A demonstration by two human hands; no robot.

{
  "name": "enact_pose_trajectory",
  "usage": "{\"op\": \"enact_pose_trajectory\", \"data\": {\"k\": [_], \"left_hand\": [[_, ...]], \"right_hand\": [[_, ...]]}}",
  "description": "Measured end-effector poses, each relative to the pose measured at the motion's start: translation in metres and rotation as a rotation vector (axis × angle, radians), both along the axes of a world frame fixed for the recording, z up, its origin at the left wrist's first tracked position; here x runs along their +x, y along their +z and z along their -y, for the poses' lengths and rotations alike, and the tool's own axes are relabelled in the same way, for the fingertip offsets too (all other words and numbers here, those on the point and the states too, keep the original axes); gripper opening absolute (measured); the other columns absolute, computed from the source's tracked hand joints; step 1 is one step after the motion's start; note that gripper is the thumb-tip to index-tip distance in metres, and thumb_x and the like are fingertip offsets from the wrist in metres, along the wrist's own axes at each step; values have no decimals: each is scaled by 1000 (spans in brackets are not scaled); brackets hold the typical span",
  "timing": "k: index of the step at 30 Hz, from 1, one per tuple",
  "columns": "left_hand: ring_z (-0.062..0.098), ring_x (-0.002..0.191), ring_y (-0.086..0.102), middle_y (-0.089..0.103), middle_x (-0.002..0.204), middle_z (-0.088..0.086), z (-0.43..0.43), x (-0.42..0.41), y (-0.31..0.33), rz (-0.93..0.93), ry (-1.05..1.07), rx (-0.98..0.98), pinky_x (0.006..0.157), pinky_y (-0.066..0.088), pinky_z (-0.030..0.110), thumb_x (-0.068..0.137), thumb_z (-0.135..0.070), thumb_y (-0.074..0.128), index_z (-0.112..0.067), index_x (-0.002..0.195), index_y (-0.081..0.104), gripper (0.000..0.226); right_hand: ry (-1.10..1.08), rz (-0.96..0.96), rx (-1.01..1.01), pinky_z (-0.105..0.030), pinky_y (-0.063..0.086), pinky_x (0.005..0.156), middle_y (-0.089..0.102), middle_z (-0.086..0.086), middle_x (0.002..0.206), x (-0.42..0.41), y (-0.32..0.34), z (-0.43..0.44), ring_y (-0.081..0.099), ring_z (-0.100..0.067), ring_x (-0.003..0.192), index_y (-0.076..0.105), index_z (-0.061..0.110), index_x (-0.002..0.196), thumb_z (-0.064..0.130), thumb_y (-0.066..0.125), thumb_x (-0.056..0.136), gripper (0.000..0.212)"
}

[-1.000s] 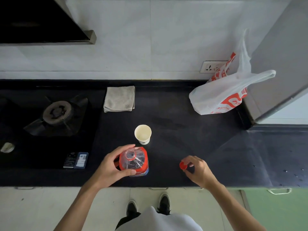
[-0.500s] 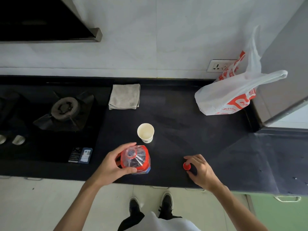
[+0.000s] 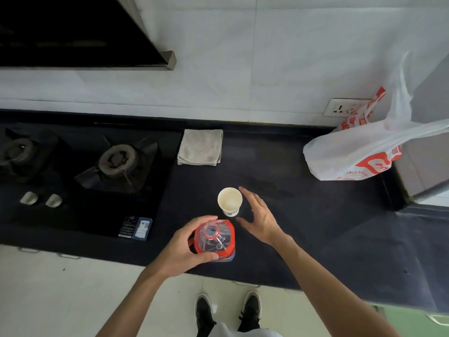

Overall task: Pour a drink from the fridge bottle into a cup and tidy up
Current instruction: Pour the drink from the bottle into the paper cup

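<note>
My L hand [image 3: 181,248] grips the uncapped bottle [image 3: 216,239] upright on the tabletop [image 3: 315,227], R hand [image 3: 261,216] spread open just right of the paper cup [image 3: 229,200].

I see dark surface [image 3: 315,227] carrying cup [image 3: 229,200], bottle [image 3: 218,239], folded cloth [image 3: 200,147], plastic bag [image 3: 345,152]; hob [image 3: 145,203] inset left.

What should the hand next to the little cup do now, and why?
Probably close the right hand round the paper cup to steady it. Its fingers are spread open by the cup's right side, not yet gripping. The cup looks empty, and the left hand grips the bottle, whose mouth is uncapped, so pouring seems near.
</note>
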State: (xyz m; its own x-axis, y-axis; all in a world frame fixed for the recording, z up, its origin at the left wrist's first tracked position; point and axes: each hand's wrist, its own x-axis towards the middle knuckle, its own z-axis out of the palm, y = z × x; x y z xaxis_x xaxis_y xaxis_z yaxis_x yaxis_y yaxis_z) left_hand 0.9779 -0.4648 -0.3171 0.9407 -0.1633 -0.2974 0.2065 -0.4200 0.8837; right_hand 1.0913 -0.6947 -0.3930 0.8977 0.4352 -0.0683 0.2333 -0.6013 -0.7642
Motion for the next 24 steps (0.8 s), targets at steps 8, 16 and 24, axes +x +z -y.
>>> {"op": "enact_pose_trajectory", "data": {"k": [8, 16, 24], "left_hand": [[4, 125, 52, 53, 128, -24, 5, 0, 2, 12, 8, -28, 97, 55, 32, 72, -31, 86, -34, 138, 45, 78], [7, 131, 48, 48, 134, -21, 4, -3, -10, 34, 3, -56, 97, 55, 32, 67, -25, 91, -34, 142, 39, 91], [16, 125, 55, 57, 129, -13, 19, 16, -7, 171, 86, -113, 95, 56, 36, 63, -23, 94, -25, 137, 49, 86]], "right_hand": [[-58, -84, 92, -50, 41, 110, 38, 1, 150, 11, -14, -38, 40, -23, 136, 24, 30, 150, 22, 81, 79, 92], [-134, -50, 140, -45, 48, 105, 48, 4, 141, 13, -10, -37, 49, -18, 127, 30, 31, 145, 22, 80, 79, 83], [-193, 37, 247, -23, 51, 92, 56, 15, 123, 5, 29, 0, 56, -4, 112, 40, 30, 138, 25, 83, 76, 75]]}}
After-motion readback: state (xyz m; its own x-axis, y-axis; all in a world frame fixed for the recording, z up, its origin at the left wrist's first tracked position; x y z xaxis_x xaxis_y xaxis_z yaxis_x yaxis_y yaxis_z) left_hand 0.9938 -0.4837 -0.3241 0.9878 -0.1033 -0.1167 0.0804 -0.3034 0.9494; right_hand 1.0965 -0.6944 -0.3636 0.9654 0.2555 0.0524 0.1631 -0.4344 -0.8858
